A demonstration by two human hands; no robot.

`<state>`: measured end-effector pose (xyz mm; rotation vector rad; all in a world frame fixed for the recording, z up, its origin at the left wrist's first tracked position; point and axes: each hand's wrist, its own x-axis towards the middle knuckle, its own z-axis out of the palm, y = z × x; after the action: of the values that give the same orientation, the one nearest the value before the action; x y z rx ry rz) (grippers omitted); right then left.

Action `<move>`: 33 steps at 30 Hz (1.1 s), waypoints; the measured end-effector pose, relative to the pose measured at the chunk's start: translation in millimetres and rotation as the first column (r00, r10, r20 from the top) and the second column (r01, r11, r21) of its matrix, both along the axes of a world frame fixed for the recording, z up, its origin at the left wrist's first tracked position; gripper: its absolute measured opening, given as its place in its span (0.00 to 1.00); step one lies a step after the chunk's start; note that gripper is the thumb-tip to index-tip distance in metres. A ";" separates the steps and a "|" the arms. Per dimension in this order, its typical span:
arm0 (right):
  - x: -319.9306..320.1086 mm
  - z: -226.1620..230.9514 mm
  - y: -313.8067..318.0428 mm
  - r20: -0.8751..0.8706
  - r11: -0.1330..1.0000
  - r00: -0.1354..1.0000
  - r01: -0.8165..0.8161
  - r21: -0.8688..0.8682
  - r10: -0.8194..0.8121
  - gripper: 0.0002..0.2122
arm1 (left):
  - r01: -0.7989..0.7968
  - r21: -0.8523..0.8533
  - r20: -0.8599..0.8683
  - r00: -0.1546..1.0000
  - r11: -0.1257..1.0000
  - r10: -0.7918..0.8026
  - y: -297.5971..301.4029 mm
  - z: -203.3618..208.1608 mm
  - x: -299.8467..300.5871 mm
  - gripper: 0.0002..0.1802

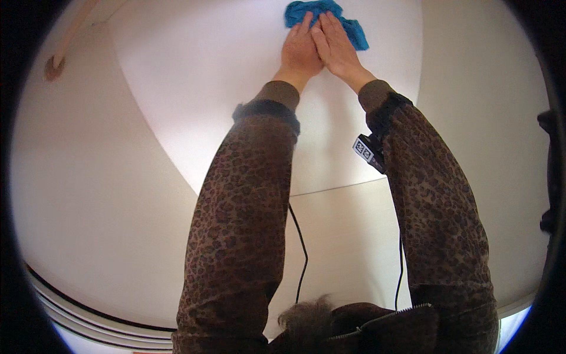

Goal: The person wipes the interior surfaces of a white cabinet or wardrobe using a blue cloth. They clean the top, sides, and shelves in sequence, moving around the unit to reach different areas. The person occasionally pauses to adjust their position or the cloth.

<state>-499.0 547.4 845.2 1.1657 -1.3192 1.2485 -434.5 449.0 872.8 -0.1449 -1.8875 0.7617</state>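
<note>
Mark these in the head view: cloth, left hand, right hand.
Cloth [356, 33]: head view, its blue right-hand part, beside the fingers.
Left hand [299, 53]: head view, back of the hand.
Right hand [340, 52]: head view, back of the hand.

You are working within a close, pale-walled recess, possibly a closet in a home, though its exact kind is remaining uncertain. Pale panels [200, 100] are meeting at seams, a light rod [75, 30] is ending in a brown mount [54, 69] at upper left, and parallel rails [97, 329] are curving along the lower left.
</note>
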 end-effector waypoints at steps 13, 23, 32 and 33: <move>90.6 68.0 53.7 -0.658 0.741 0.586 0.669 0.064 -0.472 0.29 | -0.046 0.197 -0.185 0.979 0.979 0.084 61.4 18.2 86.5 0.33; 155.2 68.1 83.3 -0.341 0.856 0.940 0.167 0.488 0.011 0.25 | 0.816 0.577 -0.614 0.409 -0.030 -0.675 71.2 -28.3 96.2 0.27; 169.6 75.8 129.5 -0.474 0.745 0.878 0.267 0.612 0.074 0.22 | -0.106 0.734 -0.114 0.955 0.671 0.275 143.4 -44.6 115.0 0.29; 174.4 75.3 138.0 -0.443 0.702 0.890 0.250 0.667 0.105 0.21 | -0.249 0.711 -0.027 0.925 0.657 0.380 154.4 -44.7 120.7 0.29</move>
<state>-324.6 685.5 920.5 1.7907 -1.4973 0.3045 -313.8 603.4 828.1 0.7371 -1.9243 0.2122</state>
